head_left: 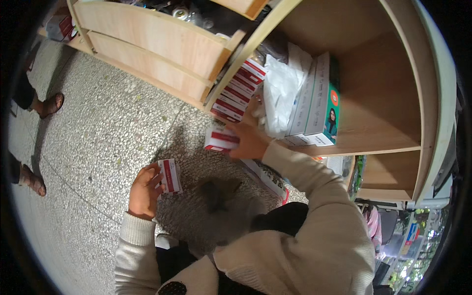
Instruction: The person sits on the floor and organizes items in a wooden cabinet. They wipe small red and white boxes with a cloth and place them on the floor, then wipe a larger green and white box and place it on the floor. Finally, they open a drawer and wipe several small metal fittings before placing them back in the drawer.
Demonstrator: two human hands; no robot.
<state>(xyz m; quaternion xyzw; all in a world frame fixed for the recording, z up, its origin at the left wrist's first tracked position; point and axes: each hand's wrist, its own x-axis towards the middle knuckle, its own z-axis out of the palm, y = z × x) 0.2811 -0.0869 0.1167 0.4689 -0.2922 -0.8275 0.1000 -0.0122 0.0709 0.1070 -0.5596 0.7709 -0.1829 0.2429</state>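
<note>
My left hand (145, 191) grips a small white carton with a dark red band (169, 175) above the speckled floor. A similar red-and-white carton (221, 139) is in my right hand (249, 140), which is slightly blurred, just below the shelf opening. Beyond that hand, a row of matching red-and-white cartons (238, 92) stands against the left side of the wooden cabinet compartment. To their right lies a white plastic bag (280, 92), with long white-and-green boxes (313, 99) next to it.
A wooden cabinet (383, 92) rises on the right, its shelf edge close to my right forearm. Wooden drawer fronts (147, 48) run along the top. A printed bag (267, 179) lies on the floor below the shelf. Another person's sandalled feet (51, 105) are at the far left.
</note>
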